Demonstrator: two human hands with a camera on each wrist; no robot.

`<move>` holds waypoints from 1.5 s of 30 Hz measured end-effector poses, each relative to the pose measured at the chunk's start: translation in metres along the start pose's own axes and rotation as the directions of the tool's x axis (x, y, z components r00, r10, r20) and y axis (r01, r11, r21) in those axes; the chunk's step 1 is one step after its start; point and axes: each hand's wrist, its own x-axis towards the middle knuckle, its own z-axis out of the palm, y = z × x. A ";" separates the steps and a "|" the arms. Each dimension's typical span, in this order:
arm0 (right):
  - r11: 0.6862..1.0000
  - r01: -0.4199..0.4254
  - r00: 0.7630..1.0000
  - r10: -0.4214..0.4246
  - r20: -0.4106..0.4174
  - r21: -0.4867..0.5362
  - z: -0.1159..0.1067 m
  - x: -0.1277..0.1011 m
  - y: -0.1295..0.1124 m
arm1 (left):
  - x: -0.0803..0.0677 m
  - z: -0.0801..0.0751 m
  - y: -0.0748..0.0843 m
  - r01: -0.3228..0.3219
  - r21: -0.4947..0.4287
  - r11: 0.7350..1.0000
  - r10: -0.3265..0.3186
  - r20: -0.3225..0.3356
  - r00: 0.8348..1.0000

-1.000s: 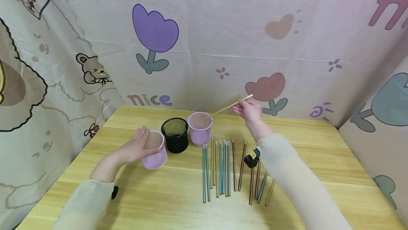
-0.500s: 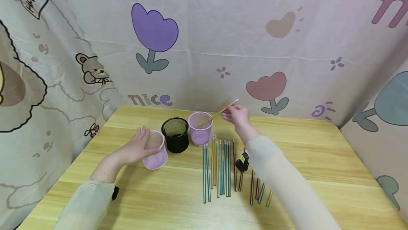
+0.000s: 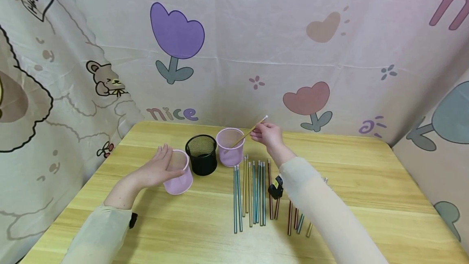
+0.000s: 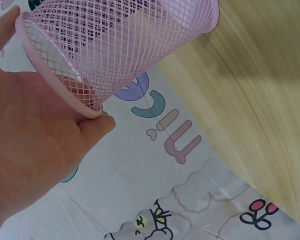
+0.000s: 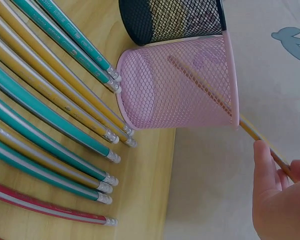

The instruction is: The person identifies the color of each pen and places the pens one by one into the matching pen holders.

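The printed cloth backdrop (image 3: 256, 44), with its tulips, hearts and the word "nice", hangs behind and to both sides of the wooden table (image 3: 366, 166) I am working at.

On the table stand three mesh pen cups in a loose row: a pink mesh cup (image 3: 179, 173) nearest my left side, a black mesh cup (image 3: 201, 155) in the middle, and a second pink mesh cup (image 3: 229, 147) just beside the black one on its right.

My left hand (image 3: 155, 170) is wrapped around the near pink cup, palm and thumb against its rim and side; in the left wrist view the mesh presses right against my fingers (image 4: 97, 132).

My right hand (image 3: 266, 134) hovers just beyond the far pink cup, pinching the upper part of a yellow pencil (image 3: 246, 134) between thumb and fingers. The pencil is tilted, its lower end inside that cup and its shaft leaning on the rim, its pale eraser end pointing up and away to the right.

In front of the cups a row of pencils (image 3: 253, 193) lies flat, roughly parallel, eraser ends toward the cups: teal and yellow ones on the left, red and darker ones partly under my right sleeve (image 3: 322, 215).
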 end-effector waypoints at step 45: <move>0.855 -0.152 0.982 0.188 0.022 -0.496 -0.192 -0.046 0.012 | 0.003 -0.003 -0.002 -0.005 -0.036 0.999 0.005 0.016 1.000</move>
